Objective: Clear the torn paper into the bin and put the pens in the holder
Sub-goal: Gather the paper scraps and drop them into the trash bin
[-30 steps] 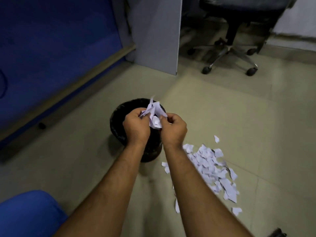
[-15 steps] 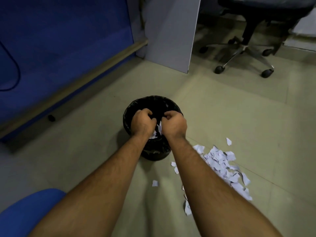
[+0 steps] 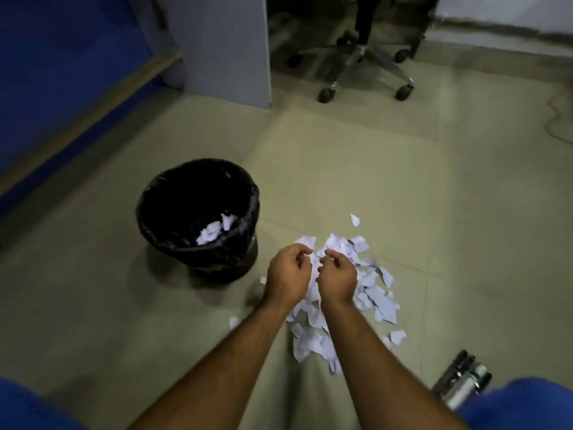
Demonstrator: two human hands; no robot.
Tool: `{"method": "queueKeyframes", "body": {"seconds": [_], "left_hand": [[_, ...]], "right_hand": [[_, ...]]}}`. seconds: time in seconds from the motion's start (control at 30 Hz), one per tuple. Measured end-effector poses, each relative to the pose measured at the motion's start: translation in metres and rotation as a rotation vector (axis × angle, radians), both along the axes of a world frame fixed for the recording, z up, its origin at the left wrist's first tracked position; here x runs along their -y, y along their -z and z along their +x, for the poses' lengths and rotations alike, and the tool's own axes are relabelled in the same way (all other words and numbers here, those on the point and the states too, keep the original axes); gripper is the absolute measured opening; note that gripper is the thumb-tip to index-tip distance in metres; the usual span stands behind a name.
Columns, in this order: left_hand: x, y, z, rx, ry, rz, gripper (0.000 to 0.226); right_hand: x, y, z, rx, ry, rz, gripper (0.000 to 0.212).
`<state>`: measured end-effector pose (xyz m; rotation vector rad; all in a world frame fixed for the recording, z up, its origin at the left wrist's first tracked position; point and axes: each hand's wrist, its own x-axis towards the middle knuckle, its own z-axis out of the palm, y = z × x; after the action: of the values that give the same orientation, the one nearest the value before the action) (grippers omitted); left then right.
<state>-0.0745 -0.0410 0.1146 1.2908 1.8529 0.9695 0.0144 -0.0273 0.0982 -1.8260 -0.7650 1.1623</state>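
Head view, the only one: we look down on a beige tiled floor. Our left hand and right hand hover side by side, close but apart, over the near edge of a heap of torn paper on the floor. Both hands have fingers loosely curled inward; we see no scrap clearly caught in either, and whether the fingertips touch the paper beneath we cannot tell. The heap spreads from just beyond the hands back along and under the right forearm, with stray scraps around it: one lone piece farther out, one small piece to the left of the left forearm. The bin, round, lined with a black bag, stands upright to the left of the hands, near the heap but apart from it. A few white scraps lie inside it, low against the near-right wall. At the lower right, near our blue-clad knee, a cluster of pens lies on the floor, partly cut off by the knee; details are blurred. Farther off, a grey partition panel stands upright, a blue wall runs along the left, and the wheeled base of an office chair sits at the top of the view.
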Motion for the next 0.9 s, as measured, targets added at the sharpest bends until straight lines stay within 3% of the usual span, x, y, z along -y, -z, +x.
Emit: {"method": "queueKeyframes", "body": {"seconds": [0.1,0.23,0.33,0.4,0.47,0.53,0.63,0.73,0.9], "left_hand": [[0.006,0.048,0.017,-0.175,0.188,-0.196,0.031],[-0.006,0.084,0.030,-0.521,0.407,-0.103,0.048],[-0.029,0.092,0.040,-0.643,0.447,-0.114,0.051],[-0.041,0.098,0.046,-0.714,0.512,-0.233,0.067],[-0.051,0.109,0.049,-0.709,0.566,-0.415,0.091],[-0.050,0.123,0.051,-0.736,0.602,-0.504,0.101],[-0.030,0.130,0.059,-0.838,0.608,-0.453,0.068],[-0.011,0.119,0.065,-0.817,0.532,-0.370,0.037],[0.000,0.120,0.057,-0.569,0.339,-0.316,0.040]], "right_hand": [[0.012,0.035,0.036,0.200,-0.128,-0.096,0.025],[0.000,0.060,0.071,0.387,-0.318,-0.098,0.032],[-0.017,0.073,0.082,0.607,-0.458,-0.078,0.036],[-0.025,0.081,0.085,0.734,-0.580,-0.095,0.055],[-0.028,0.086,0.086,0.753,-0.704,-0.201,0.064],[-0.024,0.093,0.085,0.775,-0.816,-0.289,0.071],[-0.008,0.099,0.078,0.851,-0.814,-0.276,0.065],[0.012,0.100,0.067,0.903,-0.778,-0.251,0.049],[0.023,0.103,0.069,0.731,-0.610,-0.199,0.019]]}}
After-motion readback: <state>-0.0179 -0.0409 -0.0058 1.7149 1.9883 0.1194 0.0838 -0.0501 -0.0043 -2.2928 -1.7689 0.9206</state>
